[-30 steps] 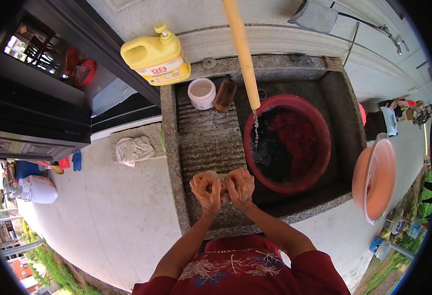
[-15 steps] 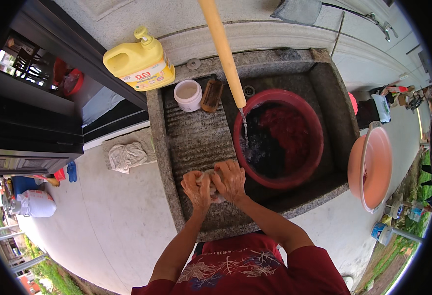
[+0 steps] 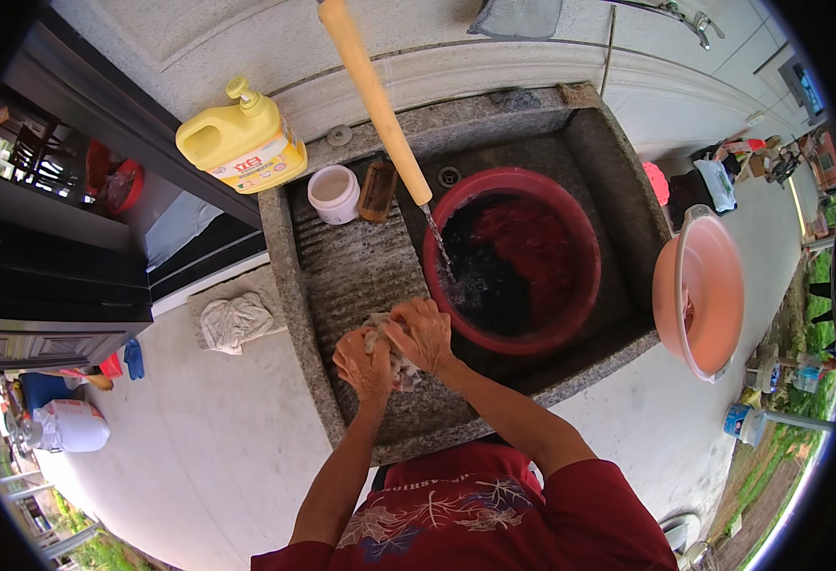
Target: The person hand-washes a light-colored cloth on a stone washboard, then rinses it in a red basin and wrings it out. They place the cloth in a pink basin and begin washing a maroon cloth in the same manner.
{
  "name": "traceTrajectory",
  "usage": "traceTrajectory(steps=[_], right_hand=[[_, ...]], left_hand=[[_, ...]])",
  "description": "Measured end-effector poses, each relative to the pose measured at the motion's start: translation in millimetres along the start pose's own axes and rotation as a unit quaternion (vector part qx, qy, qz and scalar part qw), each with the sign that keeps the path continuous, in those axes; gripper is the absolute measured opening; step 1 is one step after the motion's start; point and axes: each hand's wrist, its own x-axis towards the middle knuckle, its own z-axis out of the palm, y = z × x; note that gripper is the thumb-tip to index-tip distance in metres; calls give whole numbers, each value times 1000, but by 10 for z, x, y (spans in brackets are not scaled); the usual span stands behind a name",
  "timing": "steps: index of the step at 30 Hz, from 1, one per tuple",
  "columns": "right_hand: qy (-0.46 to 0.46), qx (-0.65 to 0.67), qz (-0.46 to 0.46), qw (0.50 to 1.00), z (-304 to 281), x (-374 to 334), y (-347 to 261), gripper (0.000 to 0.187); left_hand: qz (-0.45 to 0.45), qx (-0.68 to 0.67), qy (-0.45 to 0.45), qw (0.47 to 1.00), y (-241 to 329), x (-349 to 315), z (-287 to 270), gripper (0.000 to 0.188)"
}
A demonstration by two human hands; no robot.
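Both my hands grip a wet, greyish cloth (image 3: 402,369), bunched up on the ridged washboard part (image 3: 356,262) of a stone sink (image 3: 289,257). My left hand (image 3: 363,364) closes on its left side, and my right hand (image 3: 422,335) presses on its right side, close to the red basin. Much of the cloth is hidden under my fingers. In the sink's deeper part sits the red basin (image 3: 584,285), holding dark water and dark and red fabric. A thin water stream runs into it from a yellow tube (image 3: 380,105).
A white tub (image 3: 334,195) and a brown scrubbing brush (image 3: 378,192) stand at the washboard's far end. A yellow pump jug (image 3: 244,143) is on the sink's far-left corner. Right of the sink is a pink basin (image 3: 670,295); to the left, a pale rag (image 3: 235,324) lies on a slab.
My hands still grip the cloth on the washboard, and more of it shows between and below them. The whole view has shifted slightly, so the sink appears further left.
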Motion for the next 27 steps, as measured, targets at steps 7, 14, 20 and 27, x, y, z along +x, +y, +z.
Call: traceTrajectory(steps=[7,14,20,27], right_hand=[[-55,-104,-43,992,25,139,-6,16],[-100,-28,99,990,134,376,201,28],[-60,-91,-83,991,-225,-391,-160,15],[-111,-197,18,974,195,637,-55,21]], left_hand=[[325,167,61,929,-407,376,250,28],[83,-130,-102,983,46,576,44,27],[350,-13,106,931,-194,-154,9,28],[112,122,180,970,142,903,269,29]])
